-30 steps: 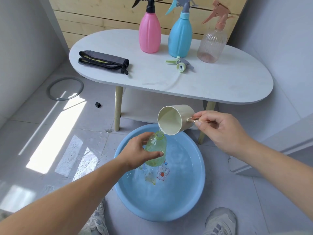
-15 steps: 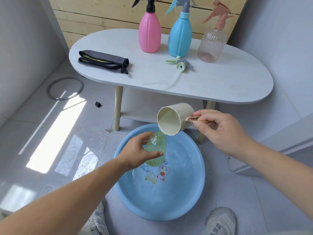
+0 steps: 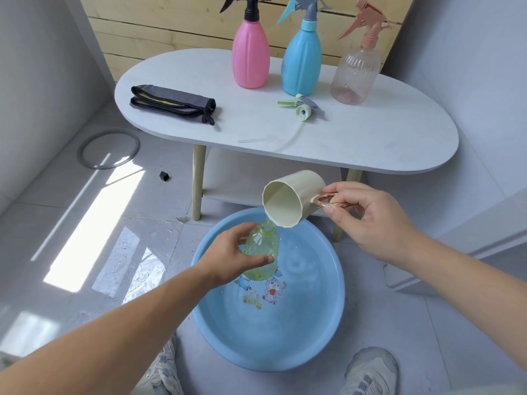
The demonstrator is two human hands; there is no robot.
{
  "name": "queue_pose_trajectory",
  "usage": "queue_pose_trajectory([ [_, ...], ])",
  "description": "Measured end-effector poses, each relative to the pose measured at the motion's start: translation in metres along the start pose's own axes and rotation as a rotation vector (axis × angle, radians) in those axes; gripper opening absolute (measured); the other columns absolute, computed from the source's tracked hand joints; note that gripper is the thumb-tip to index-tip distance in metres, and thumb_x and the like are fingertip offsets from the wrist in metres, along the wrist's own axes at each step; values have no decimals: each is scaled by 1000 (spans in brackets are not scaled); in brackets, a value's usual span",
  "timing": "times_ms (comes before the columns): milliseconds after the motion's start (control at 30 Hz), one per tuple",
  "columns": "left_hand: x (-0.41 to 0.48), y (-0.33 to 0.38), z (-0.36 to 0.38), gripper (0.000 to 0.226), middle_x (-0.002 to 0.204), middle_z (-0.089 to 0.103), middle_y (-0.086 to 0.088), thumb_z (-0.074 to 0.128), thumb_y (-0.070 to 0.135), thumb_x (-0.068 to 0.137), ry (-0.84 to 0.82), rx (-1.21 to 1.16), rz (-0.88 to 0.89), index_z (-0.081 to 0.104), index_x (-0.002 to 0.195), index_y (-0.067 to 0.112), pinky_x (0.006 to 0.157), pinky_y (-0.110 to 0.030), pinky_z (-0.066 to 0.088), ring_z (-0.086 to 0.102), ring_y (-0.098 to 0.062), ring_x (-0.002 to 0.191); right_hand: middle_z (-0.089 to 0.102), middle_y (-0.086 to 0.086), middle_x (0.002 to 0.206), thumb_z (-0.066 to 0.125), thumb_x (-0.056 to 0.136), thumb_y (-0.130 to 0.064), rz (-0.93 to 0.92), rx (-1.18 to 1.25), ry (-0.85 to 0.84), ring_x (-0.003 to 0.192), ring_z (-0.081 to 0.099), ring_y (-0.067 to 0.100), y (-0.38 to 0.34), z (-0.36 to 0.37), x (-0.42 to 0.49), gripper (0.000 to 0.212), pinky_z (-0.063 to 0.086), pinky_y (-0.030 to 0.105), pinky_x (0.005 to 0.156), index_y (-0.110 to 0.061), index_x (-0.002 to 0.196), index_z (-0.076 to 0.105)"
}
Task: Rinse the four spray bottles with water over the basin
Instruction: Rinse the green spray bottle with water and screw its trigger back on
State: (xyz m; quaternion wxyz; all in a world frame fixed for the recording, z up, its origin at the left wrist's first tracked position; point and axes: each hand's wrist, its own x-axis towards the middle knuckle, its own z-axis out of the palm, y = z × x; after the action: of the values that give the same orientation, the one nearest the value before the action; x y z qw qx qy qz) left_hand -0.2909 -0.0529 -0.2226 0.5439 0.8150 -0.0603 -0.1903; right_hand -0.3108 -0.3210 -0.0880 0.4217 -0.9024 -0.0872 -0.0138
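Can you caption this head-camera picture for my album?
The left hand holds a green bottle over the blue basin while the right hand tips a cream cup at its mouth.

Green bottle: smooth, translucent plastic. Cup: matt cream plastic; handle with a glossy copper-toned finish. Basin: smooth, glossy blue plastic. Clear bottle: ribbed transparent plastic. Table: matt white top, bare wooden legs. Cloth: grey fabric. Floor: glossy tiles.
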Motion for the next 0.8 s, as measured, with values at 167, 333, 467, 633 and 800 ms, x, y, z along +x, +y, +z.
queue_pose_trajectory([
  [167,0,0,0,82,121,73,15,89,62,55,4,0,3,66,129,34,103,-42,57,66,-6,118,65,-7,119,68,90,-21,-17,-17,-1,112,62,6,0,0,-1,9,52,33,95,-19,84,75],
  [333,1,1,0,84,122,72,15,88,62,55,2,0,2,66,130,34,103,-41,57,66,-5,118,65,-7,119,68,90,-22,-34,-26,-2,111,61,4,-2,0,-1,9,52,32,89,-21,83,75],
  [467,0,0,0,82,121,73,15,88,61,55,-6,0,4,66,129,34,102,-42,58,66,-6,118,65,-7,117,68,89,-25,-59,-47,-4,113,60,2,-3,2,-2,12,52,34,81,-21,80,73],
  [633,1,1,0,79,121,73,15,90,59,57,-4,-5,7,66,128,34,102,-41,58,67,-5,118,64,-10,119,67,90,-26,-76,-83,-5,110,61,2,-4,2,-3,14,53,38,79,-18,79,73],
  [800,1,1,0,75,119,74,16,90,58,57,-6,-13,9,67,126,36,104,-41,56,67,-3,117,62,-11,122,68,90,-23,-109,-120,-14,106,62,2,-5,2,-3,12,56,43,76,-20,79,72],
])
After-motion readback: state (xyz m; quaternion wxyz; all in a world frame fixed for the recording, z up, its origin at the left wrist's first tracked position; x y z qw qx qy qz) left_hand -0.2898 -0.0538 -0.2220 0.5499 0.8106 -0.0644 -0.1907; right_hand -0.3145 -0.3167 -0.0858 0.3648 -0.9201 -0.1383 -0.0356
